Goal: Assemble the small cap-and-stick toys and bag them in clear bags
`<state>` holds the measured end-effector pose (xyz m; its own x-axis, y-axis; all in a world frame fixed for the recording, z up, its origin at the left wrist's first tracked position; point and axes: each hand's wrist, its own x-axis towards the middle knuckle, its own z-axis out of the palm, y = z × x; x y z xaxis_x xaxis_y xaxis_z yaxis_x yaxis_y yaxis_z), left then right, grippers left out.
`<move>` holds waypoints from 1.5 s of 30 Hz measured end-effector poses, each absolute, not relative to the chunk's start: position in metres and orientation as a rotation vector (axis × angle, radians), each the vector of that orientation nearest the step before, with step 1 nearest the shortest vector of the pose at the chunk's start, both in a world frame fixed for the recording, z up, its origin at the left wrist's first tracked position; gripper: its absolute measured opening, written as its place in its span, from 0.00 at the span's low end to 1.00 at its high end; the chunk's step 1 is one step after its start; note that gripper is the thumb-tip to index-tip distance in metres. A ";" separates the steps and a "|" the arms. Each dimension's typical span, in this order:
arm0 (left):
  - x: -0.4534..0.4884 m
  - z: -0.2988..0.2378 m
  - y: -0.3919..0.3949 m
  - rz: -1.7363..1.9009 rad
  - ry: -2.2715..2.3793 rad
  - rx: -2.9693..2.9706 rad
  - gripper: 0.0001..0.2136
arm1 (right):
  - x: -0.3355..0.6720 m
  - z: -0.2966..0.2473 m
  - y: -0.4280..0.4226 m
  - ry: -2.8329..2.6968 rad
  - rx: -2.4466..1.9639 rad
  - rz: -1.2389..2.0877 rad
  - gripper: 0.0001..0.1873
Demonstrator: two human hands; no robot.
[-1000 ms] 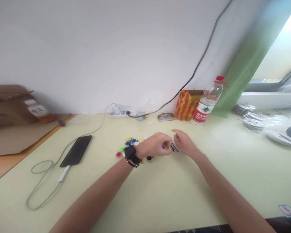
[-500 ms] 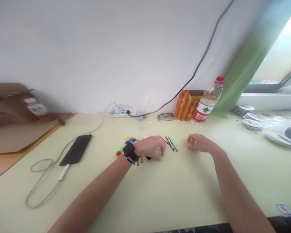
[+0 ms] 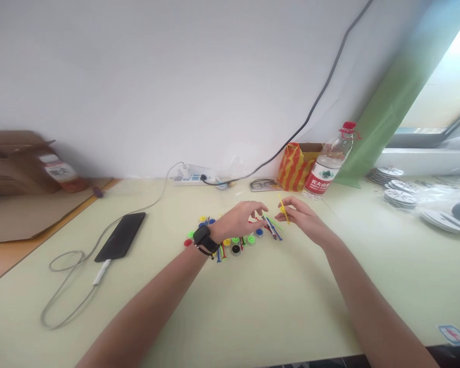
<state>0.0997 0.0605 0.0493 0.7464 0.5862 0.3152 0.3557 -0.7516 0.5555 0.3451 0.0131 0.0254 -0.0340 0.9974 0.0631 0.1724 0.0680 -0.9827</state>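
Note:
My right hand (image 3: 302, 216) is raised above the table with its fingertips pinched on a thin yellow plastic stick (image 3: 281, 203) that has a small yellow piece at its middle. Facing it from the left, my left hand (image 3: 242, 219) has thumb and fingers apart, and nothing shows between them. Below and around the left hand lie small round pieces, among them a black one (image 3: 235, 249), a green one (image 3: 251, 239) and a blue one (image 3: 259, 232). Thin coloured sticks (image 3: 273, 230) lie between the two hands. My left hand and wrist cover part of the pile.
A black phone (image 3: 120, 236) with a looped cable lies at the left. Along the wall stand a power strip (image 3: 193, 176), a striped bag (image 3: 291, 168) and a large water bottle (image 3: 324, 174). Stacked white discs (image 3: 399, 197) are at the right, a cardboard box (image 3: 19, 168) at far left.
My right hand has moved left and up, bringing the yellow stick into clear view. My left hand has lifted off the round pieces and opened, uncovering the green and blue ones.

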 end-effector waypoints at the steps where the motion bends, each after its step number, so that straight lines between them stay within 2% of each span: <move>1: 0.102 0.050 0.059 0.724 0.729 2.453 0.16 | 0.338 0.028 0.012 -1.338 -1.170 1.171 0.11; 5: 0.111 0.053 0.052 0.908 0.720 2.397 0.15 | 0.318 0.029 0.012 -1.172 -0.916 1.332 0.15; 12: 0.121 0.047 0.046 1.092 0.677 2.272 0.13 | 0.309 0.026 0.011 -1.124 -0.916 1.396 0.16; 20: 0.117 0.046 0.047 1.056 0.667 2.414 0.11 | 0.306 0.027 0.010 -1.161 -1.003 1.269 0.14; 29: 0.113 0.050 0.048 0.954 0.602 2.439 0.10 | 0.309 0.029 0.006 -1.315 -0.969 1.362 0.09; 38: 0.111 0.054 0.048 0.900 0.589 2.442 0.06 | 0.307 0.025 0.008 -1.394 -0.989 1.333 0.10; 43: 0.112 0.053 0.047 0.827 0.593 2.423 0.08 | 0.306 0.024 0.005 -1.418 -1.023 1.350 0.04; 45: 0.113 0.052 0.046 0.806 0.597 2.434 0.06 | 0.309 0.022 0.006 -1.403 -1.063 1.341 0.06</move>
<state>0.1125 0.0457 0.0522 0.7280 0.5423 0.4194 0.2438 -0.7765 0.5810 0.3086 0.0064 0.0221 -0.2294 0.9724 0.0424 0.0018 0.0440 -0.9990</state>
